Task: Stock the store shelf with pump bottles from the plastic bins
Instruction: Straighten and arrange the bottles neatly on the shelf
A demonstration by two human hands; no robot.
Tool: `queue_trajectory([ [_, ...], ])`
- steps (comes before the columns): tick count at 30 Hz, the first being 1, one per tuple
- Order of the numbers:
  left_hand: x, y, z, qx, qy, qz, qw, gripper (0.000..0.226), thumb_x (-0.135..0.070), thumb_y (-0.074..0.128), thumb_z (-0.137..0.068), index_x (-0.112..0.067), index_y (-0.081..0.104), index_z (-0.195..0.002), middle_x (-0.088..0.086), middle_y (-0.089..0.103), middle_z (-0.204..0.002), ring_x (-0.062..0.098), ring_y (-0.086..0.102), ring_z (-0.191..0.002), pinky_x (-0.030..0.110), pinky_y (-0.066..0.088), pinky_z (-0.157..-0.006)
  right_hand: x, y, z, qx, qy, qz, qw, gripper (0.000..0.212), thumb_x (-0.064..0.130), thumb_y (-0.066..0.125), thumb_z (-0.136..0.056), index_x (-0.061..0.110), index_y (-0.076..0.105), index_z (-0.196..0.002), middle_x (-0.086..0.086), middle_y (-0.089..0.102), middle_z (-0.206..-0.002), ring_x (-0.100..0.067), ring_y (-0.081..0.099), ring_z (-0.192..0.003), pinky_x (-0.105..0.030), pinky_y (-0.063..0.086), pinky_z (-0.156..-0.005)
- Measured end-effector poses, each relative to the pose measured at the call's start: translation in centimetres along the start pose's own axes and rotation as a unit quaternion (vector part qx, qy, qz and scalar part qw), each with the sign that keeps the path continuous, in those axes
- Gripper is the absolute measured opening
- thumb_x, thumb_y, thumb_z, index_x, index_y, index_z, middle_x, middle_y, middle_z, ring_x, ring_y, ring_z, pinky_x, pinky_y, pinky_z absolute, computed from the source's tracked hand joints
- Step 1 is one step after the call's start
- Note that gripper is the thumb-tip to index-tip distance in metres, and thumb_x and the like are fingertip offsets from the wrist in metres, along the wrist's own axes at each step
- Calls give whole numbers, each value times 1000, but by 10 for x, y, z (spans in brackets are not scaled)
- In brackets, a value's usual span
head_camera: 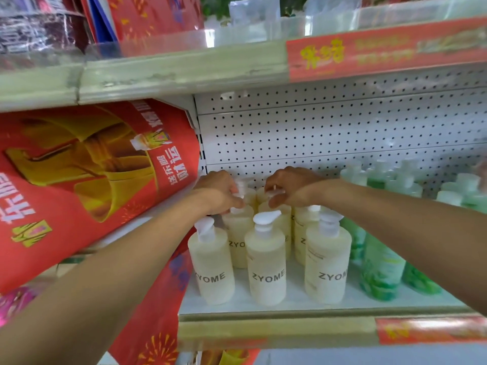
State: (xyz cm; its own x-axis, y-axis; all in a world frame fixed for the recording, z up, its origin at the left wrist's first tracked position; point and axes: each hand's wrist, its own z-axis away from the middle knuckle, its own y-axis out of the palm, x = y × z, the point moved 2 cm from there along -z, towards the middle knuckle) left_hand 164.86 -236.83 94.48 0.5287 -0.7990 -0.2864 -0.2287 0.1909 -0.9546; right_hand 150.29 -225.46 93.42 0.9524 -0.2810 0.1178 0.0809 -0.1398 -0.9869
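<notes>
Three cream pump bottles (267,270) stand in a row at the near edge of the white shelf (263,309). Green bottles (382,270) stand to their right. In the far row, the left hand (221,192) pinches one white pump top (240,184). Just to its right, the right hand (292,188) pinches the next pump top (274,194).

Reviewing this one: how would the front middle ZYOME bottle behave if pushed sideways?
The front middle ZYOME bottle looks full of pale liquid, so probably heavy for its size. Tall and narrow, it may tip rather than slide. Smooth plastic, likely slippery.
</notes>
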Motion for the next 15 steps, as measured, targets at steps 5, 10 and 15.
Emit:
queue_trajectory([
  [5,-1,3,-1,-18,8,8,1000,32,-31,74,-83,-14,67,-110,4,70,-90,21,67,-88,29,51,-77,0,2,-1,-7,13,8,1000,35,40,63,-86,39,32,-68,19,38,-75,-17,44,-81,-26,32,-64],
  [10,-6,6,-6,-26,-1,12,1000,28,-31,74,-82,-6,70,-94,12,67,-87,29,63,-81,33,46,-63,2,2,-3,-15,29,41,999,21,42,60,-86,34,40,-87,9,46,-90,-19,48,-85,-31,36,-72],
  [15,-7,9,-10,-45,-4,5,999,22,-30,74,-80,-10,68,-79,10,62,-74,30,62,-78,32,42,-56,2,2,-2,-18,46,59,997,20,45,57,-88,32,48,-101,8,49,-97,-18,49,-87,-32,35,-72],
])
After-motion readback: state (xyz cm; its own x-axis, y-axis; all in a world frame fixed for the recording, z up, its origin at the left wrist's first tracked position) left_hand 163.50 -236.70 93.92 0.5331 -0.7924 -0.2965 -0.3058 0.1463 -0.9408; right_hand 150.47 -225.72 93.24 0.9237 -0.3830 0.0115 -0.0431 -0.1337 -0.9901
